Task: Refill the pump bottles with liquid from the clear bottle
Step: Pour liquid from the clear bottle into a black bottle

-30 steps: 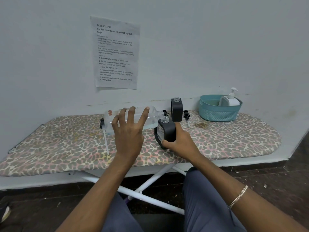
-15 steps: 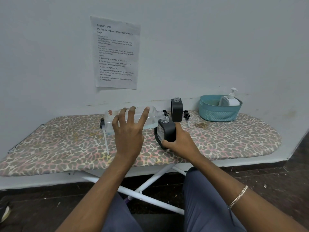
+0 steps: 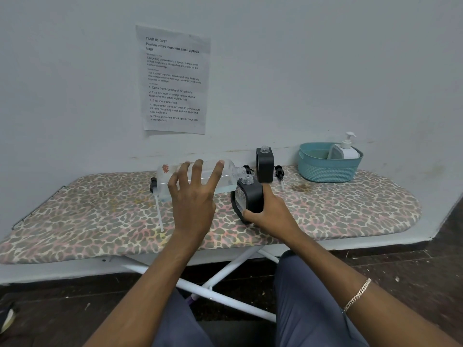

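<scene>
Nothing has moved: my left hand [image 3: 194,206] grips the clear bottle [image 3: 165,184] level, mouth at 3 o'clock over the black pump bottle [image 3: 251,196] clasped in my right hand [image 3: 271,219], so I'd tip slowly.

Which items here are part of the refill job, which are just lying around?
In the job: clear bottle, held by left hand; front black pump bottle, gripped by right hand; rear black pump bottle, uncapped; loose pump heads.
Lying about: teal basket, white pump bottle in it, paper sheet on the wall.
</scene>
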